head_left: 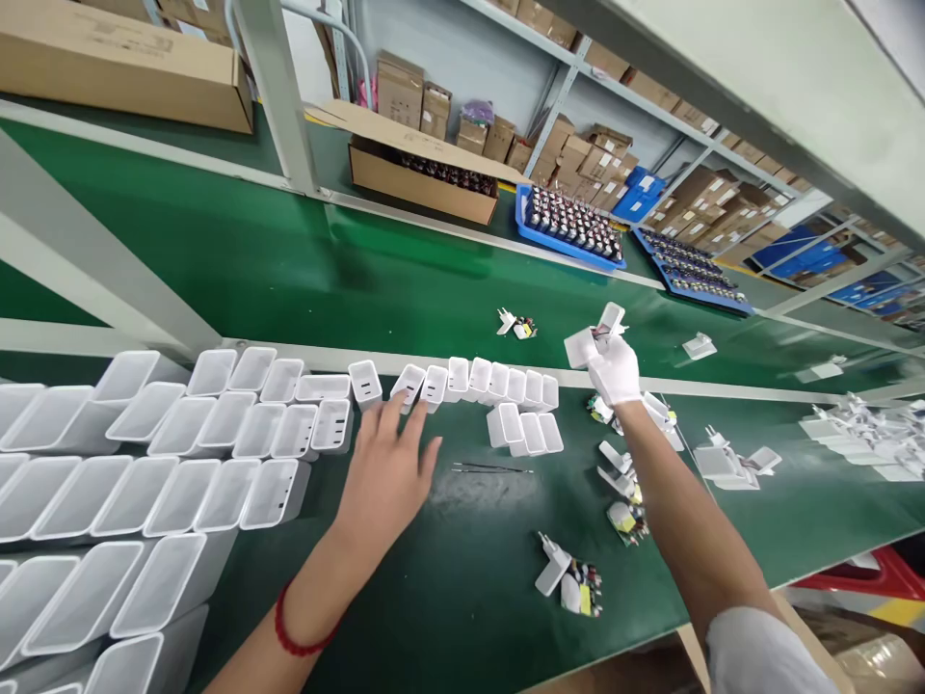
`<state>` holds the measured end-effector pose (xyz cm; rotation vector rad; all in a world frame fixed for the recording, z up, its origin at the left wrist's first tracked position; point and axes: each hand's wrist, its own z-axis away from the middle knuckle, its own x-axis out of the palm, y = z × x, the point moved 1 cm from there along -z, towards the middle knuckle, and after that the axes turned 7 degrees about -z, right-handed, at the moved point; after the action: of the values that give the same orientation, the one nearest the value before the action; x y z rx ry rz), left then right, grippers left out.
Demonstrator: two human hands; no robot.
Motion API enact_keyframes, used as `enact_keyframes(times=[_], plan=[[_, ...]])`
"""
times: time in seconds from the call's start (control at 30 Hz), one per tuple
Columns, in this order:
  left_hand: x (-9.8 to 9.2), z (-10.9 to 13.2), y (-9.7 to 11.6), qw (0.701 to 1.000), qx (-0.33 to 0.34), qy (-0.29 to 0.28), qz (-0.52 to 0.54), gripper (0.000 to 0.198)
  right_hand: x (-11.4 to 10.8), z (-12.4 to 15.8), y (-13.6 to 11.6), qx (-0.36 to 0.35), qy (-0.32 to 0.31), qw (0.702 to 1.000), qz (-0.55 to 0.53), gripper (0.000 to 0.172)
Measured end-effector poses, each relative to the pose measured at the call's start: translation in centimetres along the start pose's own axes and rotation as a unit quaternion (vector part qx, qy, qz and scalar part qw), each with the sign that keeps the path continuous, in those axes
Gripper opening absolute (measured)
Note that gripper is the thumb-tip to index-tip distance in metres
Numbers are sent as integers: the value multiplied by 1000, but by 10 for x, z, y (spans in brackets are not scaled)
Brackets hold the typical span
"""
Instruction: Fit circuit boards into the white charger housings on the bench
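Note:
My left hand (390,465), bare with a red bracelet, reaches out with its fingers apart. Its fingertips are at the near side of two small white open-topped plastic cases (410,378) in a row; whether they touch cannot be made out. My right hand (614,371), in a white glove, is closed around a white plastic charger case (580,348) with a white lid piece (611,317) above it, held over the rail at the belt. Dark parts show between the two. Beneath and beside my right forearm lie circuit boards with white plug covers (625,521).
Many white cases (206,496) stand in rows at left. Tweezers (492,469) lie mid-bench, near three cases (531,434). One plug cover with its board (570,578) is in front. Finished-looking chargers (733,461) lie right. A metal rail (694,397) separates bench and green belt (434,289); blue trays (570,231) stand behind.

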<state>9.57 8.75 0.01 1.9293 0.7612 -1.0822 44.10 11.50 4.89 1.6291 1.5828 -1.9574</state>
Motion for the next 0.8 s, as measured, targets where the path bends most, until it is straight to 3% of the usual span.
enact_keyframes(times=[0.1, 0.2, 0.3, 0.37, 0.47, 0.57, 0.63, 0.7, 0.8], plan=[[9, -5, -13, 999, -4, 6, -53, 36, 23, -56, 18, 37, -10, 997, 69, 33], [13, -10, -16, 997, -3, 19, -69, 34, 38, -82, 36, 57, -35, 990, 125, 29], [15, -17, -17, 998, -10, 36, -60, 29, 35, -85, 48, 60, -42, 982, 174, 32], [17, -23, -19, 998, -17, 45, -51, 24, 25, -82, 51, 45, -18, 977, 209, 42], [18, -29, -19, 996, -11, 58, -67, 21, 15, -76, 43, -28, 15, 967, 254, 57], [12, -26, -15, 992, 29, 68, -99, 18, 29, -78, 30, -141, -66, 950, 272, 56], [4, -16, -10, 991, 54, 63, -101, 17, 48, -86, 24, -196, -148, 930, 275, 68], [-6, 1, -6, 993, 73, 40, -87, 16, 63, -96, 22, -219, -206, 914, 273, 78], [-18, 34, -3, 996, 69, -6, -60, 16, 72, -106, 23, -219, -248, 906, 262, 76]])
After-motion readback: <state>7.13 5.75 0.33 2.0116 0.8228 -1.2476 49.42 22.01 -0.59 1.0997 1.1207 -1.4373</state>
